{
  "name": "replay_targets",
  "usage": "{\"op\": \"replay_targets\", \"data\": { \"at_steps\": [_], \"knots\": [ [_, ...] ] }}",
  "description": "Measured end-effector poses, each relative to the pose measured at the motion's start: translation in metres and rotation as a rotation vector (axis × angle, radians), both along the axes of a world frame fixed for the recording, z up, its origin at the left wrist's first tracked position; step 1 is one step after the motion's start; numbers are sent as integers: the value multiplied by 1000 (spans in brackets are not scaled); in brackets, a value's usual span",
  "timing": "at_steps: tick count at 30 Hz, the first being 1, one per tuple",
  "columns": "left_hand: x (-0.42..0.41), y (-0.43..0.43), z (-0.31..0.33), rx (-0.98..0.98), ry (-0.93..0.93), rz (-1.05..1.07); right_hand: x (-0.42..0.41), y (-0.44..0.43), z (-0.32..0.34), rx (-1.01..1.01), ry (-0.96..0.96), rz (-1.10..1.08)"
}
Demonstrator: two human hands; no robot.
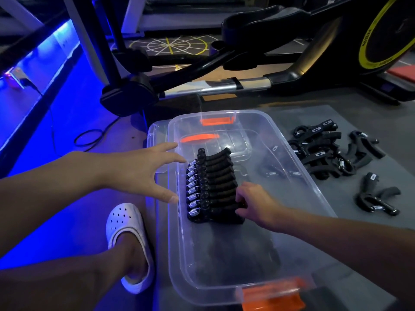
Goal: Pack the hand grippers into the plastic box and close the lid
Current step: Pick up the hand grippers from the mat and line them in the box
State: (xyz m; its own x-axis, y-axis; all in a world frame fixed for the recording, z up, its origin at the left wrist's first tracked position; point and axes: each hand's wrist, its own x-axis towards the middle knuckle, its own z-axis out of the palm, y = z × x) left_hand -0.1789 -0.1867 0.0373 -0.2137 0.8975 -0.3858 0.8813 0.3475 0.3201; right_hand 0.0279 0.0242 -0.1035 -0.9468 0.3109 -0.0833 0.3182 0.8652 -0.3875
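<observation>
R hand (253, 203) is inside the box (224, 277), fingers curled onto the handle ends of the row (211, 187) of black grippers, at its near end. L hand (143, 169) is spread wide w/ straight fingers at the box's left wall, holding nothing; can't tell if the thumb touches the rim. The row stands packed side by side along the left wall, springs to the left, handles to the right. More grippers lie in a loose pile (323, 151) on the grey mat (381, 232) just right of the box, w/ a single (377, 198) nearer and apart. Small white labels on some handles are too small to read. The only legible text is approx "MBH" on the yellow ring (365, 48) of the bike wheel, top right. The box is clear w/ an orange latch at the far end (216, 120) and one at the near end (269, 295). A clear flat piece (155, 135) pokes out under its far-left side; can't tell if it's the lid. A white clog (128, 239) is on the foot left of the box. A black cable (89, 138) lies on the blue-lit floor.
</observation>
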Motion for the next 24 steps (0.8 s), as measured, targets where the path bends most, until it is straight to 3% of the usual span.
{"op": "replay_targets", "data": {
  "at_steps": [24],
  "knots": [
    [2, 0, 1, -14, 17, 1, -3, -2, -2, -81, -17, -84]
  ]
}}
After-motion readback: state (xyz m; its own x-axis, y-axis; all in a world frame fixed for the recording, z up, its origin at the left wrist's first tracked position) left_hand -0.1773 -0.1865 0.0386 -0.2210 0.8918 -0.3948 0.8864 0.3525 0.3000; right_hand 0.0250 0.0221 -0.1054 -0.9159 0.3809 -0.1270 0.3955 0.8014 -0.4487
